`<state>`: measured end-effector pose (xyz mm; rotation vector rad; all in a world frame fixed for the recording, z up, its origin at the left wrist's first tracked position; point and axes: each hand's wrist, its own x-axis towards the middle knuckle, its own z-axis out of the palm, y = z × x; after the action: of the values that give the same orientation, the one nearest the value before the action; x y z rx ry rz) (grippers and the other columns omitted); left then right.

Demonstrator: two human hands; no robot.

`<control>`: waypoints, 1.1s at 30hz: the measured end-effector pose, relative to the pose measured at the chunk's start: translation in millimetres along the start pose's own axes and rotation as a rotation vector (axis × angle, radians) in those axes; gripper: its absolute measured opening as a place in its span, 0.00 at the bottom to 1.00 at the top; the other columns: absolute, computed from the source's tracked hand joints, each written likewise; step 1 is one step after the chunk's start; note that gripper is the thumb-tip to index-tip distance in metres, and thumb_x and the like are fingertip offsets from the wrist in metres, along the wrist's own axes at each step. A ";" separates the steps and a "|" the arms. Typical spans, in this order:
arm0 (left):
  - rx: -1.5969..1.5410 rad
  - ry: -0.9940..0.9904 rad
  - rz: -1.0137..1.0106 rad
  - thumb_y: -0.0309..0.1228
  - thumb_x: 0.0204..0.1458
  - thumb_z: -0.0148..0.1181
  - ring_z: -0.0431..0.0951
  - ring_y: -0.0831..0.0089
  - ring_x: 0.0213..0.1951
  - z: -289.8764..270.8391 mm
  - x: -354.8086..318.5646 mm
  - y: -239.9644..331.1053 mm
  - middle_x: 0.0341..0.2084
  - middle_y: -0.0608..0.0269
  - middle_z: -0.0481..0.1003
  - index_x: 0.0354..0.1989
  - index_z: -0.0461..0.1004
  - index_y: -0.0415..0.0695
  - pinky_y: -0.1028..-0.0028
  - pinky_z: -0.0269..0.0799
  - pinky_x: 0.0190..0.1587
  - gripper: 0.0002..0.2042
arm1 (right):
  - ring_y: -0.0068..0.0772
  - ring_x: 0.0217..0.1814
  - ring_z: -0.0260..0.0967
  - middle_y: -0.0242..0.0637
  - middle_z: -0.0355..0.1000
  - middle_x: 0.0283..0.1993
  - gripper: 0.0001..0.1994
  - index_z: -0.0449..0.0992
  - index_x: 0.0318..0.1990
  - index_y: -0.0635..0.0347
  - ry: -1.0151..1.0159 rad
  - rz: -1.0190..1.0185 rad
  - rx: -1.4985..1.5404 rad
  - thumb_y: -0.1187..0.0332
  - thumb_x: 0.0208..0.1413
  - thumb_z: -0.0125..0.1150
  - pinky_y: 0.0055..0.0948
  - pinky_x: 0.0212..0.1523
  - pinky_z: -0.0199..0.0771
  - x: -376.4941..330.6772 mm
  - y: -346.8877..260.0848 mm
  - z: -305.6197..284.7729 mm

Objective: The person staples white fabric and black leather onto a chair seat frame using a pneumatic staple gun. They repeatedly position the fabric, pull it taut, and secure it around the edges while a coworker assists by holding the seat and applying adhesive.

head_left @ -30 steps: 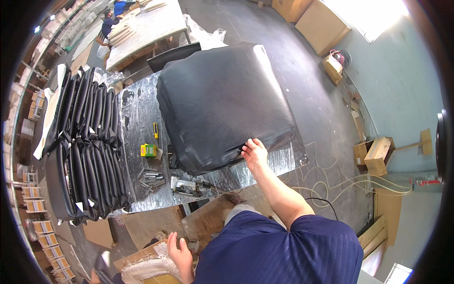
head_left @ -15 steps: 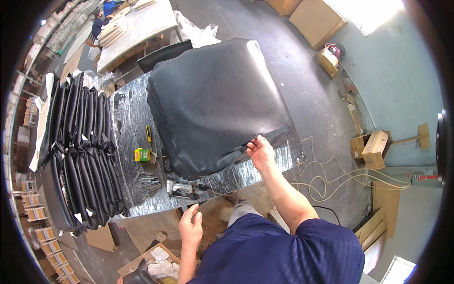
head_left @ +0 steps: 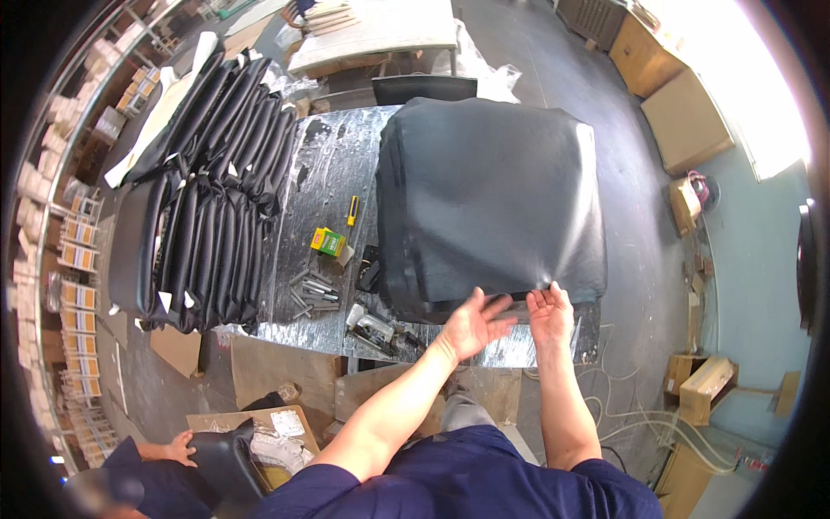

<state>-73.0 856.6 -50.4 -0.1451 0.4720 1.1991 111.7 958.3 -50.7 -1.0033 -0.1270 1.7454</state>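
Observation:
A stack of black leather-like sheets (head_left: 488, 190) lies on the worktable in front of me. My right hand (head_left: 551, 320) is at the near edge of the stack, with its fingers pinched on the top sheet, which puckers there. Just to its left, my left hand (head_left: 471, 329) hovers by the same edge, fingers spread and holding nothing. A staple gun (head_left: 373, 329) rests near the table's front edge, left of my left hand. Beside it are loose strips of staples (head_left: 316, 292), a green and yellow box (head_left: 328, 241) and a yellow-handled screwdriver (head_left: 353, 210).
Black padded panels (head_left: 216, 233) stand packed in rows at the table's left. Another person's hand (head_left: 180, 450) touches a black padded piece (head_left: 226, 463) at lower left. Pale hoses (head_left: 648, 419) coil on the floor at right, near an open carton (head_left: 707, 389).
My left hand has come up from below the table edge to the stack's near edge. The view has shifted, and the right hand remains at that edge.

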 end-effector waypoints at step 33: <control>0.493 0.737 0.567 0.36 0.68 0.69 0.80 0.76 0.32 -92.9 -77.7 113.7 0.38 0.69 0.80 0.52 0.78 0.48 0.69 0.80 0.36 0.11 | 0.37 0.34 0.82 0.35 0.79 0.34 0.11 0.71 0.37 0.51 0.175 0.220 -0.351 0.72 0.69 0.70 0.41 0.37 0.90 -75.7 17.8 -102.2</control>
<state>-224.8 798.7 -84.8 -0.0193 1.5147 1.5222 173.2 850.4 -83.1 -1.4671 -0.2237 1.8616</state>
